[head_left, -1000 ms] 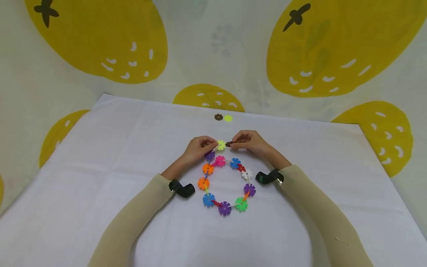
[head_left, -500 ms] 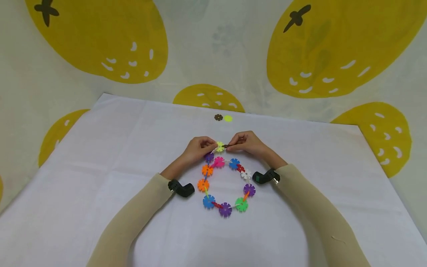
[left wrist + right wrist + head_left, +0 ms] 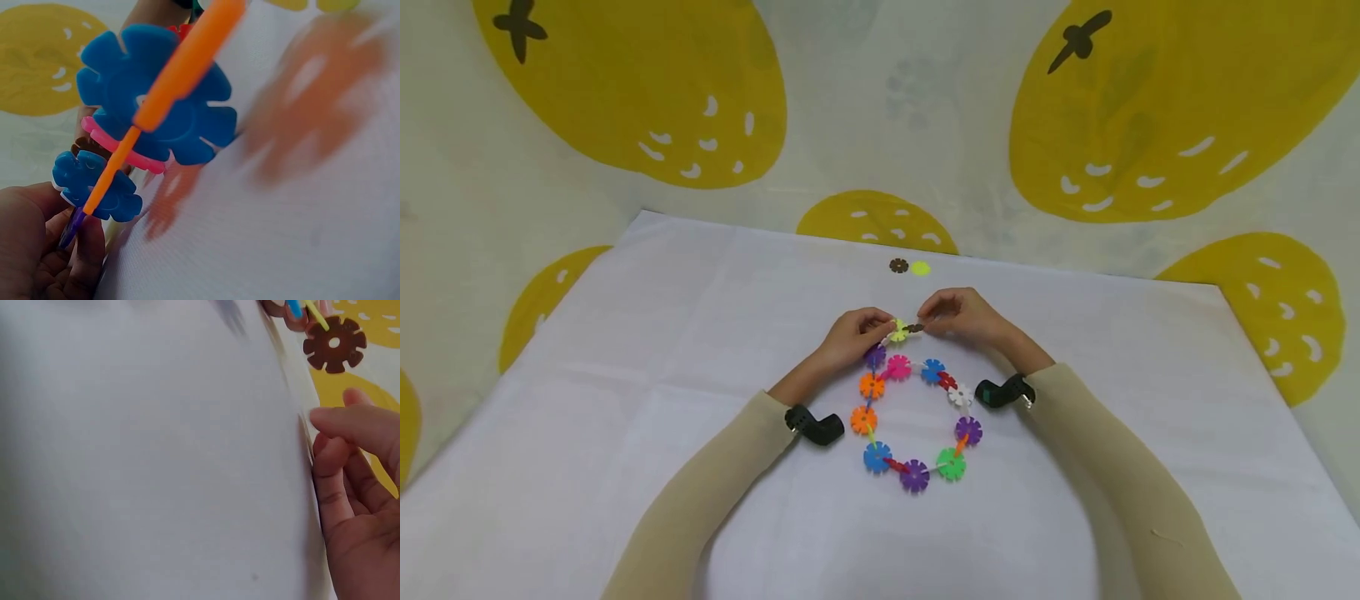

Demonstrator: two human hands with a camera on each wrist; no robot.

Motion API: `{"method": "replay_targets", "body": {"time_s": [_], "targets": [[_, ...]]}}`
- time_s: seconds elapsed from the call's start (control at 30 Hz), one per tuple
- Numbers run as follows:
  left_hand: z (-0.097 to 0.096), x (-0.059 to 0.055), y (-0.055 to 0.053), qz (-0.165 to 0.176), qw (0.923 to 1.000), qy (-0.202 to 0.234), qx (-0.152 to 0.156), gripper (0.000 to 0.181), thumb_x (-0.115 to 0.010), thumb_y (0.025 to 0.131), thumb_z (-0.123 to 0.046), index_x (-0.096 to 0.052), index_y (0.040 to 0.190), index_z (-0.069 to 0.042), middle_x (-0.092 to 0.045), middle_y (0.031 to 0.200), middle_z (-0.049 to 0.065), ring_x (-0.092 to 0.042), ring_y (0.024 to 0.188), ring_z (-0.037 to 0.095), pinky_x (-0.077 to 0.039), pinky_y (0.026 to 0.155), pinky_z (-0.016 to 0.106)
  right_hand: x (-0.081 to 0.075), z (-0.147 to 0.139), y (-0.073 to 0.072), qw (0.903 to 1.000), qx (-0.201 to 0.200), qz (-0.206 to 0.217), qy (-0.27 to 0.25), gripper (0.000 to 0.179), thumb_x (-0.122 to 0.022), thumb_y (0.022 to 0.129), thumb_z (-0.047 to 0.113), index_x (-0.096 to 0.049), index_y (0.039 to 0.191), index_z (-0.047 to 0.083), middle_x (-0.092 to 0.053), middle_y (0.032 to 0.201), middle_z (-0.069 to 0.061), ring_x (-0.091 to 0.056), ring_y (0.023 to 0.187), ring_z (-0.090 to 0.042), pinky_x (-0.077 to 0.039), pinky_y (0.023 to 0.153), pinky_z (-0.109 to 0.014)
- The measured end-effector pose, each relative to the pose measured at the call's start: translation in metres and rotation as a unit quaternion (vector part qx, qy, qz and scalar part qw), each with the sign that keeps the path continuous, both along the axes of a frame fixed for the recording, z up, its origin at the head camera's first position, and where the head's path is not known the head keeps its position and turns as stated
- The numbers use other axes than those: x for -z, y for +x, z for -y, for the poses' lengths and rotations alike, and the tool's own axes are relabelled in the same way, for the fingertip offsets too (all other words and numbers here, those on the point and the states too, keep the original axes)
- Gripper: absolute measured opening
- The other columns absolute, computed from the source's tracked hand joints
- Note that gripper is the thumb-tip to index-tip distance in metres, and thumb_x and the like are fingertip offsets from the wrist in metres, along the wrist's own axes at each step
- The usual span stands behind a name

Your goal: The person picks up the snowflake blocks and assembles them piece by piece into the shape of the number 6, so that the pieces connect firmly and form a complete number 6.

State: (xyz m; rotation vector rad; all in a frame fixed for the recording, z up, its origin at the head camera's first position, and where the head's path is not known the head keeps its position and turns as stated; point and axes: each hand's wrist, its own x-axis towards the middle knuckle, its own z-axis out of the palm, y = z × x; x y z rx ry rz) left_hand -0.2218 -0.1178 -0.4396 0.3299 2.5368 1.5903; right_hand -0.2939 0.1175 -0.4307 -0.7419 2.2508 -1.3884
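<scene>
A chain of flower-shaped notched plastic discs (image 3: 914, 476) in several colours curves in a ring on the white cloth. At its far end, my left hand (image 3: 852, 336) pinches the chain beside a yellow disc (image 3: 899, 335). In the left wrist view, the fingers of that hand meet a purple disc (image 3: 74, 226) seen edge-on; larger blue discs (image 3: 106, 62) stand in front. A brown disc (image 3: 320, 349) is slotted onto the yellow one. My right hand (image 3: 967, 317) hovers just right of the brown disc, fingers loosely bent and holding nothing; the right wrist view shows a gap between them.
A loose brown disc (image 3: 898, 266) and a loose yellow disc (image 3: 921, 268) lie side by side near the table's far edge. Behind the white-covered table (image 3: 1075, 500) hangs a cloth (image 3: 880, 108) printed with yellow fruit.
My right hand brought the brown disc left into the yellow disc, then let go and drew slightly back right. My left hand keeps its pinch on the chain.
</scene>
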Motion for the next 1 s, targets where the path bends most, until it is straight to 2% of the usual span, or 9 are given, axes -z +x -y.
{"method": "replay_targets", "body": {"time_s": [0.13,0.37,0.47,0.57,0.67,0.77,0.93,1.0], "targets": [[-0.001,0.001,0.001,0.001,1.0,0.003,-0.003,0.029,-0.06,0.098,-0.022,-0.067,0.115,0.001,-0.07,0.096,0.013,-0.057,0.074,0.011,-0.045,0.067,0.02,-0.002,0.0,-0.007,0.9989,0.046,0.0,0.014,0.022,-0.072,0.089,0.011,-0.069,0.107,0.0,-0.068,0.1,-0.011,-0.058,0.084,-0.017,-0.05,0.067,-0.023],[-0.004,0.003,0.002,-0.003,1.0,0.004,0.005,0.029,-0.06,0.097,-0.022,-0.068,0.113,0.001,-0.069,0.094,0.012,-0.055,0.072,0.009,-0.044,0.067,0.02,0.001,-0.001,-0.021,0.9903,0.138,-0.005,0.008,0.029,-0.073,0.089,0.015,-0.068,0.112,-0.001,-0.068,0.105,-0.015,-0.056,0.08,-0.015,-0.048,0.065,-0.019],[-0.005,0.003,0.003,-0.004,0.9999,0.001,0.013,0.028,-0.061,0.097,-0.022,-0.068,0.113,0.0,-0.069,0.095,0.011,-0.055,0.072,0.009,-0.045,0.067,0.02,0.0,0.001,-0.025,0.9844,0.176,0.008,0.007,0.031,-0.072,0.09,0.017,-0.067,0.114,0.0,-0.067,0.103,-0.012,-0.054,0.075,-0.013,-0.047,0.063,-0.018],[-0.005,0.002,0.003,-0.001,0.9998,0.001,0.02,0.028,-0.061,0.097,-0.022,-0.068,0.113,0.0,-0.069,0.095,0.011,-0.056,0.073,0.01,-0.045,0.068,0.02,0.0,0.003,-0.028,0.9781,0.207,0.019,0.0,0.031,-0.071,0.091,0.02,-0.067,0.114,0.001,-0.064,0.091,-0.001,-0.05,0.066,-0.011,-0.045,0.058,-0.018],[-0.006,0.001,0.004,0.0,0.9997,0.001,0.024,0.027,-0.061,0.097,-0.021,-0.068,0.113,0.0,-0.069,0.096,0.011,-0.056,0.073,0.01,-0.046,0.068,0.02,-0.001,0.004,-0.032,0.9754,0.22,0.019,-0.007,0.031,-0.07,0.091,0.022,-0.067,0.114,0.001,-0.06,0.081,0.003,-0.045,0.057,-0.01,-0.042,0.053,-0.019],[-0.005,0.0,0.005,0.003,0.9997,0.001,0.025,0.027,-0.061,0.097,-0.021,-0.068,0.112,0.0,-0.069,0.096,0.011,-0.056,0.072,0.01,-0.045,0.067,0.02,0.0,0.007,-0.038,0.9733,0.228,0.027,-0.005,0.033,-0.07,0.092,0.023,-0.067,0.116,0.002,-0.057,0.078,0.003,-0.045,0.056,-0.01,-0.04,0.051,-0.019],[-0.003,-0.002,0.007,0.007,0.9995,-0.004,0.031,0.028,-0.061,0.097,-0.022,-0.068,0.114,-0.001,-0.069,0.097,0.011,-0.056,0.074,0.011,-0.046,0.068,0.02,0.0,0.009,-0.045,0.9731,0.225,0.049,0.009,0.036,-0.067,0.094,0.02,-0.063,0.127,0.007,-0.052,0.087,-0.003,-0.046,0.057,-0.012,-0.039,0.05,-0.019],[-0.002,-0.003,0.007,0.005,0.9995,-0.006,0.031,0.028,-0.06,0.098,-0.022,-0.068,0.114,-0.001,-0.069,0.098,0.011,-0.057,0.075,0.012,-0.046,0.069,0.02,-0.002,0.011,-0.046,0.9764,0.211,0.032,0.03,0.039,-0.065,0.095,0.019,-0.061,0.132,0.009,-0.052,0.091,-0.006,-0.046,0.058,-0.012,-0.038,0.051,-0.019]]}}
